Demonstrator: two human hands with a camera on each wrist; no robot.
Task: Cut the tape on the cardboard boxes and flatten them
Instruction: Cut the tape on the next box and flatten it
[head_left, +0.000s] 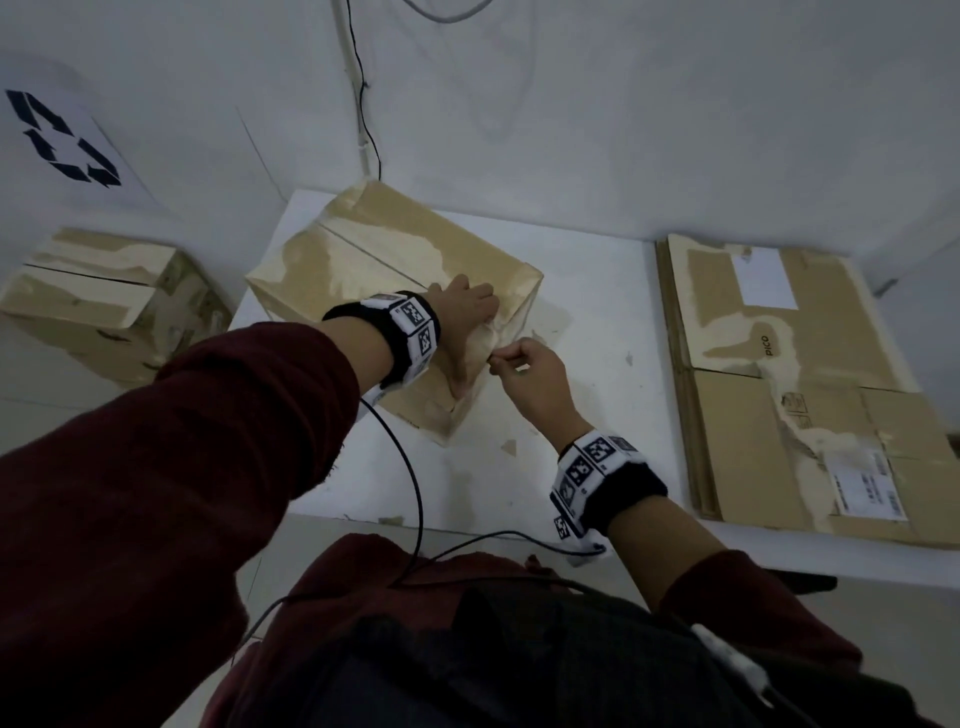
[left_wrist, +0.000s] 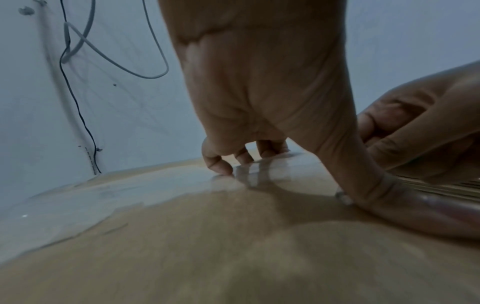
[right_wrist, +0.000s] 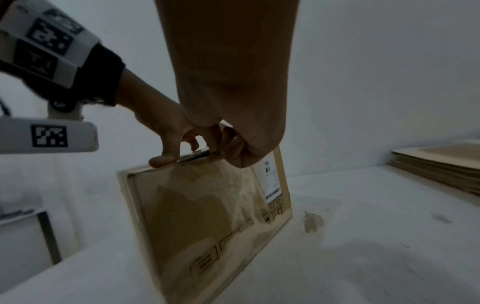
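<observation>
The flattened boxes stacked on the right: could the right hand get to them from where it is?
Probably yes: bare table lies between the right hand and the flattened boxes, though its fingers now pinch something small.

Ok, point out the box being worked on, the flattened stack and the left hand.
box on the table (head_left: 363, 249), head view, taped top face.
flattened stack (head_left: 810, 395), head view, top sheet.
left hand (head_left: 467, 306), head view, back of the hand resting on the box.

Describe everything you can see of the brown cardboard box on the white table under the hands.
The brown cardboard box stands closed on the white table, skewed, its skin torn pale and glossy with clear tape. A seam crosses the top. The left hand presses its near edge; the right hand pinches something small there.
</observation>
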